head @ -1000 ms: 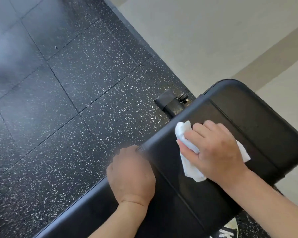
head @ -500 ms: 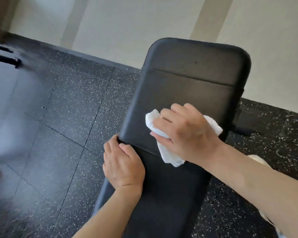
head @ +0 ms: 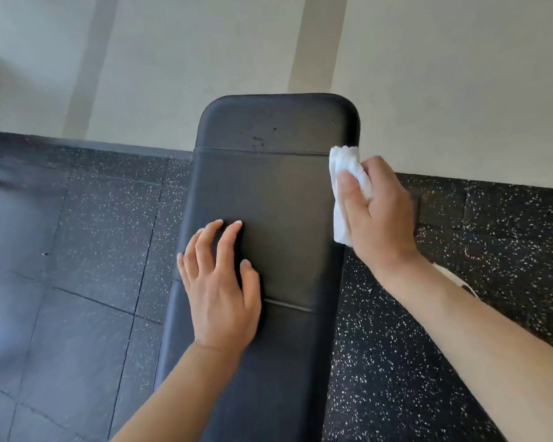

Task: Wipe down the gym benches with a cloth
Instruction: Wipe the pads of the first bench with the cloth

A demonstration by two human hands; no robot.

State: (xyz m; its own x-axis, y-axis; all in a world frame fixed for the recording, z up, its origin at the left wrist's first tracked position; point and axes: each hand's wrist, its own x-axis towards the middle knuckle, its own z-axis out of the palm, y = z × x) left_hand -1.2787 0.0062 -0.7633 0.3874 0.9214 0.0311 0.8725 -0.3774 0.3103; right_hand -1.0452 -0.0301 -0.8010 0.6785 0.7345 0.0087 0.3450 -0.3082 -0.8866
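Floor point(head: 61, 234), dark speckled rubber tiles, fills the lower frame left and right; pale wall point(head: 173, 59) across the top. Bench point(head: 268, 202), black padded, runs up the centre from the bottom edge to just below the upper middle, with seams across it and some dust specks near its far end. Right hand point(head: 380, 212), centre right: its grip is clamped on the cloth point(head: 342, 186), thumb over it, pressing it against the bench's right edge. Left hand point(head: 221, 282), centre: fingers spread and flat on the pad, grip apart, bracing. Cloth is white, bunched, at the right rim just below the far seam. Likely step: wiping the side edge. To do it well: keep the cloth flat on the rim, pull one long stroke along the edge, then cover the specked far end.
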